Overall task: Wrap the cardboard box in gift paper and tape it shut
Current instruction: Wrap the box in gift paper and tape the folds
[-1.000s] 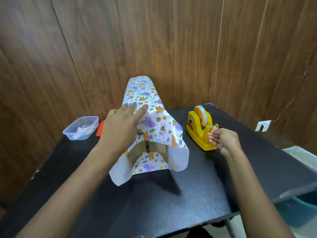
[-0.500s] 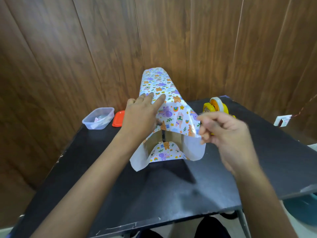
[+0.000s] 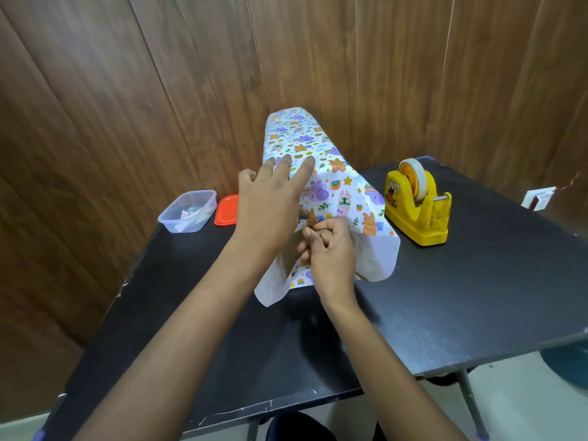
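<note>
Colourful cartoon-print gift paper (image 3: 331,189) is draped over the cardboard box, which stands in the middle of the black table (image 3: 477,281); the box itself is almost wholly hidden. My left hand (image 3: 270,205) lies flat with straight fingers on the paper's left side and top, pressing it down. At the paper's near edge, over the seam, my right hand (image 3: 327,246) has its fingers curled and pinches something small, probably a piece of clear tape that I cannot make out. The paper's white underside flares open at the near end.
A yellow tape dispenser (image 3: 416,208) with a roll of tape stands right of the box. A clear plastic tub (image 3: 187,211) and an orange lid (image 3: 226,210) sit at the back left. Wood panelling rises behind the table.
My right hand left the tape dispenser, swung left and came down onto the paper's near edge over the seam. My left hand stayed pressed on the paper. The camera shifted.
</note>
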Demonstrator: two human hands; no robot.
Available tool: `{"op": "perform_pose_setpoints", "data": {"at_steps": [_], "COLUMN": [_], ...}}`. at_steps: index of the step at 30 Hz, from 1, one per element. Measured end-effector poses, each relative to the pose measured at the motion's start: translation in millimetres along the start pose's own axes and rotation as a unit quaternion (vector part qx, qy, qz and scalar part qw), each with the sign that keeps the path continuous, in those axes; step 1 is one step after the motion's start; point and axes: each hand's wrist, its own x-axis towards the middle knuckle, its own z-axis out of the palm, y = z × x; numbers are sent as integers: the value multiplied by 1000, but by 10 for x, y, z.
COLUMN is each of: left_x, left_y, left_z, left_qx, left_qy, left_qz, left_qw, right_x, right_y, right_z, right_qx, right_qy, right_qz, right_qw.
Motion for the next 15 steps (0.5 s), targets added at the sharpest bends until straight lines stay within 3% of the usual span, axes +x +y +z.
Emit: {"op": "perform_pose_setpoints", "data": {"at_steps": [8,15], "left_x": [-5,-3], "left_y": [10,-32], "left_z": [-25,19], "left_qx": [-14,-12], "left_qy": [-8,18], "left_qz": [0,20], "left_qw": [1000,1000], "right_x": [99,79], "right_y": [108,69], "right_z": [191,92], "right_qx": [-7,44], "right_qy": [93,65], "right_qz": [25,120], "right_qw": [995,990]}}
